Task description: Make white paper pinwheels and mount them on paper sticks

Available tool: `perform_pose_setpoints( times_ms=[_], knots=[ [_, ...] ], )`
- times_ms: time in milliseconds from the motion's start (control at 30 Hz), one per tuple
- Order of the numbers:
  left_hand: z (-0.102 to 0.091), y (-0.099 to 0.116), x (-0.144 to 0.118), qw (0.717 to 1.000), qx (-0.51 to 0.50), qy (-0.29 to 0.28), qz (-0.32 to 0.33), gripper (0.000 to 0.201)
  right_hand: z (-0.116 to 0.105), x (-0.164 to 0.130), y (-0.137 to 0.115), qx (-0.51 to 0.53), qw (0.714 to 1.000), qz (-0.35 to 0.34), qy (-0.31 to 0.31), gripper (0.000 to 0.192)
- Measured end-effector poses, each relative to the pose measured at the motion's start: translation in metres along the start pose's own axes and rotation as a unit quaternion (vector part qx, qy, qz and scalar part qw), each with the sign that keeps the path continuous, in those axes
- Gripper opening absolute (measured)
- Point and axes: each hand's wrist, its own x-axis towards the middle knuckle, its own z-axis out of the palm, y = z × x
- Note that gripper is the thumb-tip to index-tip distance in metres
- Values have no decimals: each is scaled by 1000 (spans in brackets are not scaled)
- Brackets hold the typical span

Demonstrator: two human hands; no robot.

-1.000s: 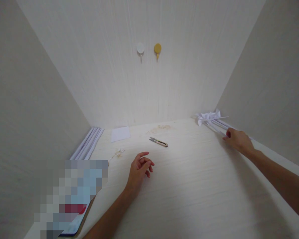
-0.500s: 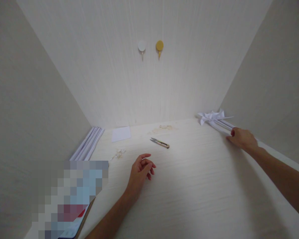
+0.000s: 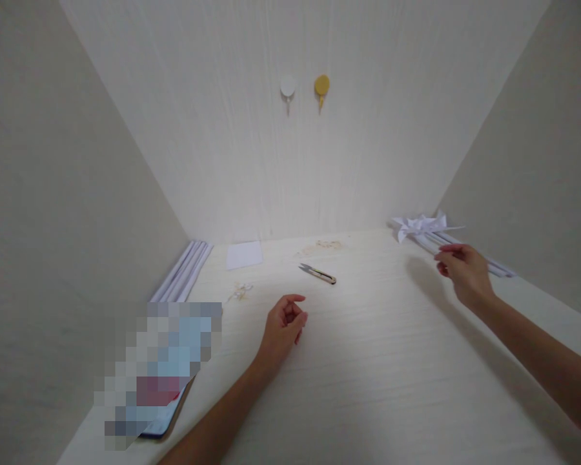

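Note:
In the head view my left hand (image 3: 281,328) hovers over the table with fingers loosely bent, thumb and index apart, holding nothing. Thread snips (image 3: 322,276) lie just beyond it, blades pointing left. At the right, my right hand (image 3: 467,274) is raised above the table, its fingers half curled with nothing visible in them. Behind and partly under that hand lie white paper pinwheels (image 3: 421,226) on rolled paper sticks (image 3: 499,267), against the right wall. How many pinwheels overlap there I cannot tell.
Rolled white paper sticks (image 3: 184,271) lie along the left wall, beside a square white paper (image 3: 244,255). Small scraps (image 3: 241,290) and tan bits (image 3: 328,245) are scattered. A phone (image 3: 169,420), mostly blurred out, stands front left. White (image 3: 287,86) and yellow hooks (image 3: 322,84) hang on the back wall.
My right hand has come off the pinwheel sticks and lifted slightly, uncovering their near ends. The left hand's fingers have curled a little more. The whole view has shifted slightly.

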Motion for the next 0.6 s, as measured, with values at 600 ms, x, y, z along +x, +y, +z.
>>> perform_pose_setpoints(
  times_ms=[600],
  knots=[
    [-54, 34, 67, 843, 525, 6, 119, 15, 54, -139, -47, 284, 869, 42, -403, 27]
  ],
)
